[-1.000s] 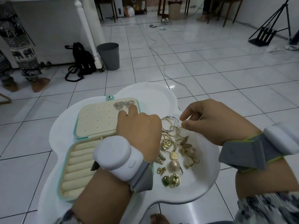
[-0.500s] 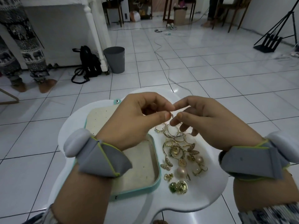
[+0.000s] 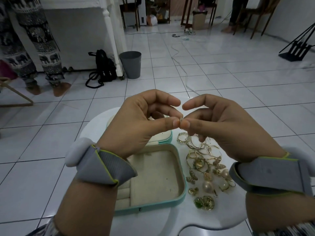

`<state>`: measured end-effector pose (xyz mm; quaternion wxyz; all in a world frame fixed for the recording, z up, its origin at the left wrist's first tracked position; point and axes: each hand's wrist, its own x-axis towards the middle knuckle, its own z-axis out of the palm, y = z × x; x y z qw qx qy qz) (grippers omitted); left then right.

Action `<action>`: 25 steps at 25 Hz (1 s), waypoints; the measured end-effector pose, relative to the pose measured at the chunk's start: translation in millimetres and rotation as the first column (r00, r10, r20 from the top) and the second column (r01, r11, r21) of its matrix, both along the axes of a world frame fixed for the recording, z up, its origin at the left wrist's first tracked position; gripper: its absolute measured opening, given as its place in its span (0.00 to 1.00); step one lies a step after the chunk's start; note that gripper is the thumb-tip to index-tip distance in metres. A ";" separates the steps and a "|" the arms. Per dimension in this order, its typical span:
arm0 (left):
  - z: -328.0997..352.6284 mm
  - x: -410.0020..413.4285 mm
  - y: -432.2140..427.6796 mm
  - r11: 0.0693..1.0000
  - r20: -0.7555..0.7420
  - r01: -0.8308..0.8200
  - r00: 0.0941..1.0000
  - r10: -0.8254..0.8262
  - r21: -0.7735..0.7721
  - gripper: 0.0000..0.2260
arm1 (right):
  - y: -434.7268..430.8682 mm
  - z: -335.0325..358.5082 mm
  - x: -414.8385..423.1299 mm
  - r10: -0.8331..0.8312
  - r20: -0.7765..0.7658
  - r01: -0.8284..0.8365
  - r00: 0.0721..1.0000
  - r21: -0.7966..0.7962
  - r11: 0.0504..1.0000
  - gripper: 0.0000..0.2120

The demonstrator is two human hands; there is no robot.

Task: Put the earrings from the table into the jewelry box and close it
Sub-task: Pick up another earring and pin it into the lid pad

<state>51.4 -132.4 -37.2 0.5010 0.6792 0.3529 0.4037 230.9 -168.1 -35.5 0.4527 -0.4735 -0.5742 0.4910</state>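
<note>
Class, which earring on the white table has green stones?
The gold earring pair with green stones, nearest the camera, below the pearl earrings; the others look gold or pearl only.

Behind your work surface you have a white tiled floor (image 3: 221,79) with dark grout lines. A grey waste bin (image 3: 130,64) stands upright near a white turned post (image 3: 112,40); a black backpack (image 3: 104,67) sits on the floor just left of that post, its straps trailing toward you. A white cable (image 3: 180,65) snakes across the tiles from the far room. At far right you see the black foot of a tripod stand (image 3: 296,48). At upper left stands a person in elephant-print trousers (image 3: 34,41), bare feet on the tiles. Wooden chair legs (image 3: 259,17) show in the far room, with a small cardboard box (image 3: 199,21) beside them. A wooden frame corner (image 3: 18,97) lies at the left edge.
</note>
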 end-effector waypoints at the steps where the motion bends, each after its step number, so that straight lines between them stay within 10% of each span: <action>1: 2.0 -6.0 0.0 1.000 -0.032 -0.015 0.999 0.015 0.012 0.13 | 1.1 0.0 -2.9 -0.002 -0.001 0.002 1.000 0.007 1.000 0.19; 4: 2.5 -31.3 4.7 0.980 -0.338 -0.127 0.925 0.172 0.151 0.10 | 3.4 0.2 -9.5 -0.014 -0.003 0.014 1.000 0.025 1.000 0.16; 9: -8.8 -35.3 -6.5 0.957 -0.835 -0.035 0.479 0.270 0.289 0.03 | 7.2 -1.1 -16.7 -0.080 0.038 0.078 0.996 0.063 0.995 0.08; 16: -28.4 -17.6 -11.0 0.862 -0.861 0.155 0.262 0.435 0.482 0.08 | 11.0 -2.4 -25.0 -0.108 0.059 0.103 0.992 0.085 0.991 0.05; 25: -35.9 -16.6 -11.5 0.823 -0.823 0.162 0.287 0.489 0.545 0.05 | 13.1 -4.0 -30.8 -0.112 0.100 0.104 0.989 0.086 0.991 0.04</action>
